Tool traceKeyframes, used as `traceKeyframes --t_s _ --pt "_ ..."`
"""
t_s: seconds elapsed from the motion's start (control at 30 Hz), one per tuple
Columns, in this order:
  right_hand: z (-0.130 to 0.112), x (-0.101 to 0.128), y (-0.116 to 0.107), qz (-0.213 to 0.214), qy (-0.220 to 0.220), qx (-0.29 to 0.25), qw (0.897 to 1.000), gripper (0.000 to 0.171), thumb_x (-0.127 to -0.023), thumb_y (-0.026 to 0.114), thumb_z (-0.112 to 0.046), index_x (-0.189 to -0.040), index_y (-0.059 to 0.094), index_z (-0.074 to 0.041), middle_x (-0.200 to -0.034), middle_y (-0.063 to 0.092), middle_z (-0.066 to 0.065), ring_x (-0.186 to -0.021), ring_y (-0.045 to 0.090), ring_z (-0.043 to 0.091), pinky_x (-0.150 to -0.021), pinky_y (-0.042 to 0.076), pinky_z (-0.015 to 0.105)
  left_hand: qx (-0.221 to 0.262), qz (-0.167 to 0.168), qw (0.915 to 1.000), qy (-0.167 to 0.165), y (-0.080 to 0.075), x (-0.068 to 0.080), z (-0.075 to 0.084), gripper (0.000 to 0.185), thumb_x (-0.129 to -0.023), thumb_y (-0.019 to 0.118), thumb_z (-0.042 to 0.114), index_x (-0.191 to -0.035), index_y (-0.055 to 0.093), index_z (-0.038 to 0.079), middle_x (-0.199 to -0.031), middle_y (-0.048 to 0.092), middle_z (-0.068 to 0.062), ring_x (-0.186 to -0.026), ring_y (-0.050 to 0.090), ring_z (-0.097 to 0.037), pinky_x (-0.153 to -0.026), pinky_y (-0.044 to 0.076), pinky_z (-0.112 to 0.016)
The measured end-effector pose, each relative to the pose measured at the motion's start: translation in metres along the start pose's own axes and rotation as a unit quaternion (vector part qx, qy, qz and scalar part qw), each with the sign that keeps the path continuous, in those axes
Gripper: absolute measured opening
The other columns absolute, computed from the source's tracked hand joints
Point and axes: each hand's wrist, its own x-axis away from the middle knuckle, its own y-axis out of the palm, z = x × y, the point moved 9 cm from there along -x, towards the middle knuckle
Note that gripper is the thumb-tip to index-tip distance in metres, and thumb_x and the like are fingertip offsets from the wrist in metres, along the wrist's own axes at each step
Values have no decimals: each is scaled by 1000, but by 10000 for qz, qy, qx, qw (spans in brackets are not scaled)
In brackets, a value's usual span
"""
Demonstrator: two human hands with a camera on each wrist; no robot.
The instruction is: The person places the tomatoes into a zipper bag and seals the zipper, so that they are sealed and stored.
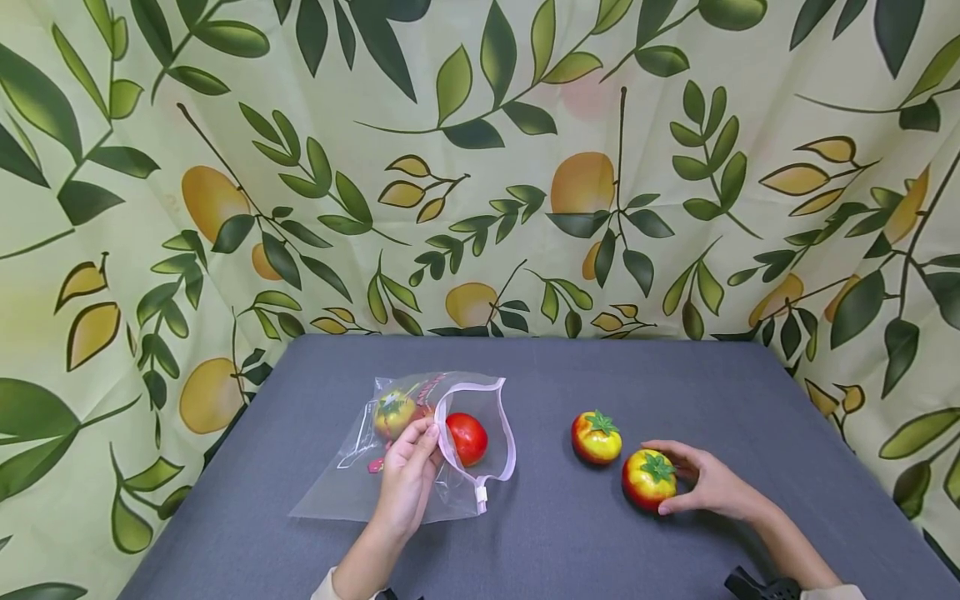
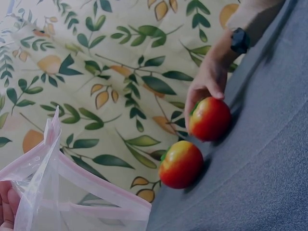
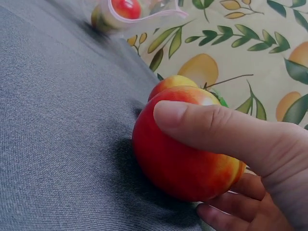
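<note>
My left hand [image 1: 408,479] pinches the rim of a clear zip bag [image 1: 337,492] with a pale pink zip edge. The bag's mouth gapes toward the right. Inside lie a red tomato [image 1: 467,439] near the mouth and a yellowish one with a green top [image 1: 393,414] deeper in, seen through the plastic. At the right, my right hand [image 1: 708,479] grips a red-and-yellow tomato [image 1: 647,481] with a green leafy top, thumb on the near side and fingers round the far side. Close by, a similar tomato [image 1: 596,437] sits on the table, up and left of the gripped one.
Both tomatoes outside the bag are on a grey cloth-covered table [image 1: 540,542]. Behind it and along the sides hangs a leaf-and-fruit patterned curtain [image 1: 510,167]. A white zip slider [image 1: 481,497] hangs at the bag's near corner.
</note>
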Motion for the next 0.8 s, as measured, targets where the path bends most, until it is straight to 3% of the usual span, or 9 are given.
traceKeyframes --t_s 0.3,0.57,0.8 --pt "1 0 0 -27 168 153 9997 73 -75 79 -12 -135 43 9 -119 44 -41 -106 48 -19 -83 49 11 26 1 10000 -55 0 0 0 22 -101 43 7 -102 60 21 -100 60 14 -89 60 2 -88 52 -13" --pt "4 -1 -3 173 330 346 9987 71 -75 80 -14 -134 47 6 -119 47 -35 -104 48 -18 -81 50 13 27 32 10000 -60 -1 0 -1 22 -100 44 7 -102 60 21 -99 60 13 -89 60 2 -88 51 -12" --pt "2 -3 -4 324 334 309 9984 68 -76 78 -13 -132 46 10 -115 44 -42 -101 50 -18 -80 50 12 -22 28 10000 -77 0 0 -1 21 -101 44 8 -103 60 20 -100 59 14 -90 60 1 -88 51 -13"
